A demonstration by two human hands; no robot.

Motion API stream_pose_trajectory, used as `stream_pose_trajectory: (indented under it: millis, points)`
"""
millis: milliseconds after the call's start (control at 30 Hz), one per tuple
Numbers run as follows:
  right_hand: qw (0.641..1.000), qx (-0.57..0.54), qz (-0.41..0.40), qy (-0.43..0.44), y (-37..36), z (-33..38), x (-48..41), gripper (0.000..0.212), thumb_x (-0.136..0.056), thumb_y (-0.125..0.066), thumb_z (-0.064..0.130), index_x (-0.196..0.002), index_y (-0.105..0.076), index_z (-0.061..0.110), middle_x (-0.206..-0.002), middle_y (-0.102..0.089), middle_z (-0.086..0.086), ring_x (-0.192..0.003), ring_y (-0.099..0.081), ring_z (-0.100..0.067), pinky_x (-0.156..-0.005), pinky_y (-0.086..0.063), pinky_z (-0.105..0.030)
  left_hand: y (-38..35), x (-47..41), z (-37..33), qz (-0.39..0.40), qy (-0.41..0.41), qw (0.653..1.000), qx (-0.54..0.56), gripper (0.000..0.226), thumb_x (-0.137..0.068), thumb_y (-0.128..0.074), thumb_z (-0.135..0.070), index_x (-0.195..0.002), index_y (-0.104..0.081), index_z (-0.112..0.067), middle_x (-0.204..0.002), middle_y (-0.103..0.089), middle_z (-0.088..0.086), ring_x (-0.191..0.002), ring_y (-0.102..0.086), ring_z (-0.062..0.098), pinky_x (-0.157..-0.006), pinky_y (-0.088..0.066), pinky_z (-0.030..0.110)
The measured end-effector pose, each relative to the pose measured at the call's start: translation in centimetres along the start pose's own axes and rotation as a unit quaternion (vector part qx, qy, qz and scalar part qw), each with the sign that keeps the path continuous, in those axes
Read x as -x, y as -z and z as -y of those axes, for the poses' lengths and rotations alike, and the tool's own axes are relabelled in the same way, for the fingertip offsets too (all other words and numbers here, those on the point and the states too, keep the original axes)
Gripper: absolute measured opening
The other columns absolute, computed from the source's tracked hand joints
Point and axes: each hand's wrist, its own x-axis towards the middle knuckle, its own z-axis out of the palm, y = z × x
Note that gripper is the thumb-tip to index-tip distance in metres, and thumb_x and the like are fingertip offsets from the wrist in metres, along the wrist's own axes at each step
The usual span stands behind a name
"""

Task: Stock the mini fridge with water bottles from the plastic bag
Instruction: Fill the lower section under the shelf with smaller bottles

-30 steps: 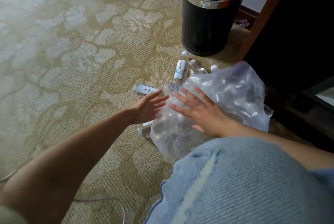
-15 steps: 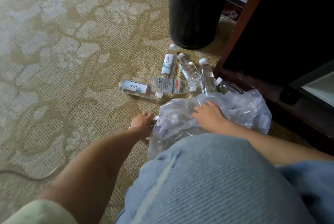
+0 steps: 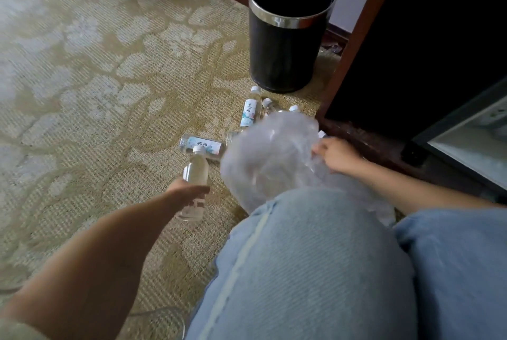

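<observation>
Left hand [image 3: 189, 191] has lifted and grips a bottle [image 3: 196, 172], cap pointing away; right hand [image 3: 337, 156] clutches the bag [image 3: 269, 158], half hiding floor bottles [image 3: 251, 113]

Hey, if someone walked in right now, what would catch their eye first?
The left hand grips a clear bottle over the carpet, beside the crumpled bag that the right hand holds. Behind them loose bottles lie scattered before a tall black bin, and the fridge shows at the right edge.

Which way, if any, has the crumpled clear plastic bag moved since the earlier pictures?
Yes. The crumpled clear plastic bag has lifted up, closer to the black round bin.
</observation>
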Motion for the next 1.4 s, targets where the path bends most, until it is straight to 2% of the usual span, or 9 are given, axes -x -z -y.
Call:
stream_pose_trajectory:
  millis: [167,267,367,467,600,700,800,1233,1400]
  points:
    - [0.964,-0.259,0.021,-0.058,-0.1,6.0,0.6,0.015,-0.094,-0.054,0.023,-0.089,-0.064,0.014,-0.09,-0.057,-0.007,-0.076,-0.057,-0.014,-0.051,-0.052,-0.031,5.9,1.2,-6.0,-0.067,-0.06,0.99,0.105,0.042,-0.079,-0.075,-0.024,-0.11,-0.058,0.0,-0.102,-0.068,0.008,-0.055,-0.065,0.011,-0.046,-0.051,0.028]
    - [0.94,-0.287,0.168,-0.078,-1.3,6.4,1.2,0.031,-0.096,-0.053,0.031,-0.117,-0.059,0.01,-0.108,-0.061,-0.008,-0.09,-0.062,-0.02,-0.065,-0.059,-0.034,9.8,1.6,-10.9,-0.133,-0.109,0.974,0.146,0.032,-0.078,-0.076,-0.026,-0.098,-0.061,-0.006,-0.099,-0.069,0.005,-0.045,-0.064,0.005,-0.031,-0.043,0.018]
    - [0.909,-0.249,0.334,-0.038,-3.2,5.9,2.5,0.031,-0.099,-0.048,0.03,-0.121,-0.059,0.012,-0.126,-0.06,-0.009,-0.112,-0.06,-0.021,-0.095,-0.05,-0.034,12.5,2.2,-14.9,-0.185,-0.161,0.949,0.198,0.066,-0.063,-0.083,-0.034,-0.116,-0.052,-0.009,-0.096,-0.071,0.006,-0.061,-0.07,0.013,-0.046,-0.052,0.027]
    - [0.894,-0.18,0.41,-0.019,-2.8,6.1,4.0,0.042,-0.1,-0.043,0.027,-0.138,-0.044,0.008,-0.141,-0.048,-0.008,-0.132,-0.044,-0.023,-0.093,-0.044,-0.025,12.8,-0.5,-17.3,-0.223,-0.2,0.935,0.191,0.083,-0.048,-0.083,-0.048,-0.115,-0.046,-0.016,-0.1,-0.069,0.007,-0.075,-0.071,0.021,-0.066,-0.058,0.04]
    - [0.913,-0.237,0.331,-0.034,-0.7,5.1,3.5,0.036,-0.098,-0.044,0.034,-0.128,-0.053,0.014,-0.14,-0.05,-0.007,-0.127,-0.049,-0.026,-0.104,-0.042,-0.037,7.3,3.1,-19.3,-0.163,-0.233,0.952,0.111,0.099,-0.035,-0.084,-0.066,-0.112,-0.05,-0.014,-0.096,-0.07,0.006,-0.073,-0.071,0.018,-0.066,-0.059,0.039]
    - [0.881,-0.404,0.242,-0.044,1.2,4.5,2.9,0.028,-0.096,-0.045,0.043,-0.113,-0.056,0.024,-0.131,-0.058,-0.008,-0.111,-0.057,-0.021,-0.094,-0.045,-0.035,1.3,7.1,-19.4,-0.079,-0.258,0.961,0.055,0.047,-0.067,-0.08,-0.046,-0.089,-0.064,-0.007,-0.081,-0.072,0.005,-0.059,-0.069,0.012,-0.068,-0.06,0.035]
    - [0.846,-0.495,0.195,-0.04,3.1,4.0,2.9,0.047,-0.091,-0.05,0.051,-0.125,-0.054,0.02,-0.121,-0.06,-0.004,-0.103,-0.057,-0.019,-0.085,-0.047,-0.032,-4.3,9.1,-19.2,-0.002,-0.272,0.962,0.035,0.042,-0.067,-0.082,-0.042,-0.083,-0.067,-0.007,-0.075,-0.073,0.007,-0.064,-0.071,0.019,-0.072,-0.06,0.039]
    - [0.849,-0.512,0.068,-0.112,8.8,-7.3,11.6,0.037,-0.085,-0.056,0.055,-0.097,-0.06,0.021,-0.087,-0.057,0.002,-0.078,-0.057,-0.013,-0.077,-0.051,-0.034,-24.2,17.9,-17.0,0.146,-0.356,0.916,-0.112,0.08,-0.04,-0.073,-0.07,-0.099,-0.058,-0.018,-0.088,-0.071,0.0,-0.08,-0.069,0.019,-0.074,-0.057,0.039]
    - [0.842,-0.503,-0.035,-0.193,9.6,-15.2,16.3,0.046,-0.073,-0.063,0.062,-0.097,-0.065,0.023,-0.093,-0.061,0.0,-0.089,-0.059,-0.015,-0.074,-0.054,-0.034,-33.2,22.3,-14.3,0.22,-0.407,0.863,-0.204,0.057,-0.074,-0.075,-0.039,-0.112,-0.045,-0.009,-0.1,-0.063,0.006,-0.095,-0.063,0.025,-0.073,-0.047,0.033]
